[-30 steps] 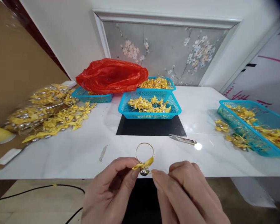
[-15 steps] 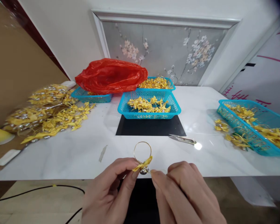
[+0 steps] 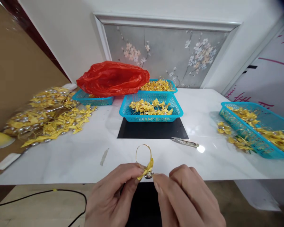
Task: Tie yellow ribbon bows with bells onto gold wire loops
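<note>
You pinch a yellow ribbon bow [image 3: 146, 168] with silver bell [image 3: 148, 175] on a gold wire ring [image 3: 143, 153]; turquoise plastic mesh baskets [image 3: 151, 108] and a crumpled red plastic bag [image 3: 112, 78] sit far on white marbled tabletop [image 3: 85, 154].

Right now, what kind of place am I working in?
Probably a home workbench for small craft piecework: teal baskets hold yellow bow trinkets, more are heaped on the white table, and floral wall decor hangs behind.
</note>
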`<state>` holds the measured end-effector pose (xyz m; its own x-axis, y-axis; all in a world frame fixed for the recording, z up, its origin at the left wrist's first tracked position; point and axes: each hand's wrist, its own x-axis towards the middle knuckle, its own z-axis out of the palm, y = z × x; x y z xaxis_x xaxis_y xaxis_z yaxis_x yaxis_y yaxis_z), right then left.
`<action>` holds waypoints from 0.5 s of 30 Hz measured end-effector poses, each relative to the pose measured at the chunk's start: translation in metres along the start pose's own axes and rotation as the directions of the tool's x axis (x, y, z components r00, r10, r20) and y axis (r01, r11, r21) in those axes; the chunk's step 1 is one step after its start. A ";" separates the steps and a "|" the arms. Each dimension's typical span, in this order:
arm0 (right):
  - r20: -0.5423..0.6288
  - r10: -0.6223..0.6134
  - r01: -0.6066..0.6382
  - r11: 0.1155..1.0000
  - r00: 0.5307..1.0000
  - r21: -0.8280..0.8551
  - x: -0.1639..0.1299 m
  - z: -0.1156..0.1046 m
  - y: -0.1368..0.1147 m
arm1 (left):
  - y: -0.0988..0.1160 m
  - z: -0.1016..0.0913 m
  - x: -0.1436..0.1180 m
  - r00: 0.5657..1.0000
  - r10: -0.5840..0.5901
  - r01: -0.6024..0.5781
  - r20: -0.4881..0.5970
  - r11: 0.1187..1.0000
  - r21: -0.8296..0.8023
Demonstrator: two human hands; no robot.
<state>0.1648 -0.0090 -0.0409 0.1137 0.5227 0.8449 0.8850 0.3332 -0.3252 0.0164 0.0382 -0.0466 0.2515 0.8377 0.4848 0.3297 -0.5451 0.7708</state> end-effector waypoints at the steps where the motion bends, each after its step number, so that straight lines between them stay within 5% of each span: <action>1: -0.001 0.006 -0.006 1.000 1.000 0.006 -0.001 0.000 0.000 | 0.001 0.002 0.000 1.000 -0.018 0.017 -0.019 0.999 -0.028; 5: -0.009 0.015 -0.015 0.999 1.000 0.028 -0.002 -0.001 0.000 | 0.004 0.007 0.001 0.997 -0.049 0.044 -0.052 0.996 -0.083; 15: -0.011 0.007 -0.007 1.000 1.000 0.007 -0.004 0.001 -0.003 | -0.002 0.002 -0.007 0.983 0.176 -0.173 -0.060 0.984 0.049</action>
<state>0.1616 -0.0109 -0.0435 0.1248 0.5159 0.8475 0.8810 0.3354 -0.3338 0.0157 0.0333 -0.0524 0.2502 0.7291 0.6371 0.3251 -0.6831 0.6540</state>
